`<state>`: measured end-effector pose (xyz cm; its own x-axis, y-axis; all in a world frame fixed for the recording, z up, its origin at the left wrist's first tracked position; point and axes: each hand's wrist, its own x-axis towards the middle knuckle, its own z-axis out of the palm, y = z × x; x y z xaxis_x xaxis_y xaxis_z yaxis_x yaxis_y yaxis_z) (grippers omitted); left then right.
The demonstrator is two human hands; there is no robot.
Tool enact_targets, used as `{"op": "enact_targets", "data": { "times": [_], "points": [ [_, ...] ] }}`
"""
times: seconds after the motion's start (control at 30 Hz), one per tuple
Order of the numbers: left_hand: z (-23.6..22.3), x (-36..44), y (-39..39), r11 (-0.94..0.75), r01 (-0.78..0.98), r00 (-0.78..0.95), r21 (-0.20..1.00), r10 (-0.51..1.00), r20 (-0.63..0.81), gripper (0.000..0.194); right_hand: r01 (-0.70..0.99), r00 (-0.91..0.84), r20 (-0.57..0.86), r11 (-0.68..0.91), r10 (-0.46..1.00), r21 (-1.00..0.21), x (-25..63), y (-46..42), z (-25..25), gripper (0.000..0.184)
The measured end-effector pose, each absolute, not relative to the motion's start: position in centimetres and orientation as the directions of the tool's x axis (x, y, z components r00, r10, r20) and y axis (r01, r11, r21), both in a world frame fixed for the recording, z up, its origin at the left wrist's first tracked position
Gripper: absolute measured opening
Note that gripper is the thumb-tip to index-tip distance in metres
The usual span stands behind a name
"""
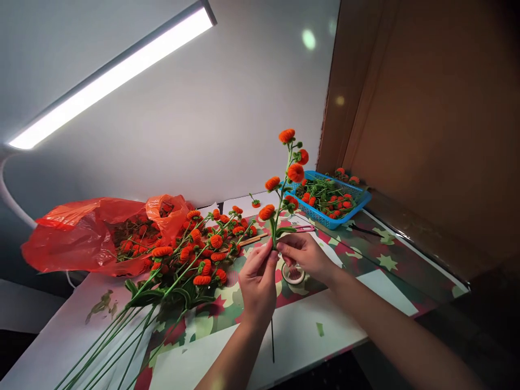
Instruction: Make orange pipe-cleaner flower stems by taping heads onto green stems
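Note:
My left hand (258,284) and my right hand (305,253) both pinch one upright flower stem (280,208) over the table. The stem carries several orange pompom blooms, the top bloom (286,135) well above my hands, and its thin green wire hangs down below my left hand. Fingers of both hands are closed round the stem near a green leaf. A roll of tape (293,274) lies on the table just under my right hand.
Several finished orange flower stems (190,260) lie in a pile to the left. A red plastic bag (97,233) of blooms sits behind them. A blue basket (357,203) of small blooms stands at the back right. Brown cardboard (426,124) walls the right side.

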<state>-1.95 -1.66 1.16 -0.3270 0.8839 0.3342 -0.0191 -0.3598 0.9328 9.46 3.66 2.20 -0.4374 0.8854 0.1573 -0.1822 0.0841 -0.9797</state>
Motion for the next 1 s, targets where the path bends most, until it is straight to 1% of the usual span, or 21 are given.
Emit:
{"op": "enact_targets", "data": {
  "times": [0.17,0.27,0.33,0.43,0.5,0.57,0.67,0.8,0.9,1.0],
  "points": [
    [0.7,-2.3,-1.3,-0.305,-0.150,-0.314,0.941,0.917,0.247,0.026,-0.341,-0.497,0.084,-0.105,0.864,-0.934,9.1,3.9,2.0,0.028],
    [0.5,-2.4,-1.3,-0.282,-0.210,-0.295,0.936,0.931,0.214,0.026,-0.361,-0.467,0.080,-0.107,0.881,-0.926,8.6,3.8,2.1,0.027],
    [0.7,-2.4,-1.4,-0.306,-0.150,-0.315,0.940,0.916,0.248,0.025,-0.358,-0.416,0.103,-0.059,0.904,-0.932,8.3,3.6,2.2,0.026],
    [1.1,-2.4,-1.8,-0.380,0.025,-0.357,0.924,0.860,0.364,0.024,-0.339,-0.336,0.140,0.019,0.931,-0.940,8.0,3.2,2.5,0.024],
    [1.2,-2.3,-1.9,-0.407,0.103,-0.372,0.908,0.830,0.415,0.022,-0.313,-0.296,0.153,0.056,0.943,-0.948,7.9,3.0,2.6,0.023],
    [1.1,-2.3,-1.9,-0.394,0.129,-0.386,0.910,0.825,0.412,0.020,-0.287,-0.275,0.163,0.081,0.948,-0.955,7.9,2.9,2.5,0.023],
    [1.0,-2.2,-1.8,-0.342,0.107,-0.407,0.934,0.841,0.355,0.017,-0.265,-0.254,0.172,0.103,0.952,-0.959,7.9,3.0,2.3,0.023],
    [1.0,-2.3,-1.6,-0.296,0.111,-0.382,0.949,0.868,0.316,0.017,-0.245,-0.230,0.178,0.120,0.957,-0.962,7.9,3.2,2.0,0.022],
    [1.2,-2.7,-1.4,-0.291,0.161,-0.356,0.943,0.874,0.331,0.018,-0.243,-0.217,0.188,0.134,0.958,-0.961,7.8,3.3,1.8,0.022],
    [1.6,-3.0,-1.3,-0.284,0.277,-0.309,0.918,0.878,0.365,0.018,-0.253,-0.216,0.214,0.157,0.953,-0.954,7.7,3.5,1.6,0.021]
  ]
}}
